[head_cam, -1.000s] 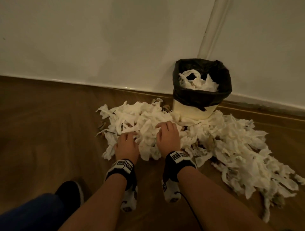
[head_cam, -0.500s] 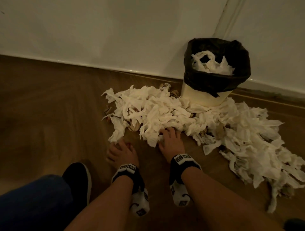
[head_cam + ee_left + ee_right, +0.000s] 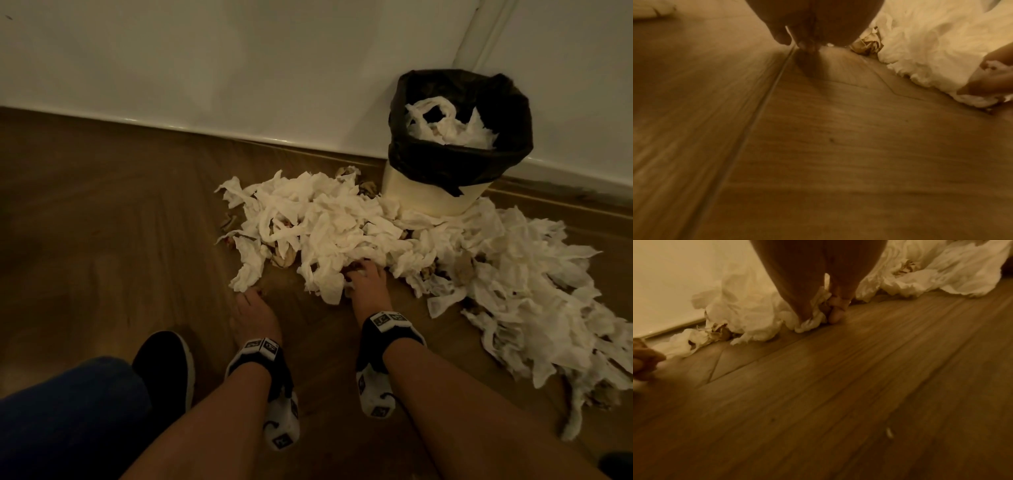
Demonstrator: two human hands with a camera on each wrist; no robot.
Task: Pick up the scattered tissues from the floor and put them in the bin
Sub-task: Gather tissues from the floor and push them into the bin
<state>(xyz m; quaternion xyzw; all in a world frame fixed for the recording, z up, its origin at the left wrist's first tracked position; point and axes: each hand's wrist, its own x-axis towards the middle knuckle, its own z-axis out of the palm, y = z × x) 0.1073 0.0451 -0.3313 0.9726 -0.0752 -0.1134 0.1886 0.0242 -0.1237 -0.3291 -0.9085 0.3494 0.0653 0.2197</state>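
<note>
Your left hand (image 3: 254, 317) hangs over bare floor (image 3: 102, 257), fingers (image 3: 805, 43) curled together, holding nothing, just short of the tissues (image 3: 325, 226). Your right hand (image 3: 368, 282) has its fingers (image 3: 835, 311) curled round a tissue wad at the pile's near edge. Beyond, tissues crowd the bin (image 3: 442, 195), partly filled, against the wall (image 3: 239, 68).

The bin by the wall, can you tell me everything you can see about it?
The bin is small, round and cream-coloured, standing upright on the wooden floor against the white wall. A black plastic liner is folded over its rim and hangs partway down the outside. White crumpled tissues already lie inside. More tissues from the floor pile press against its base. Neither hand touches it.
</note>
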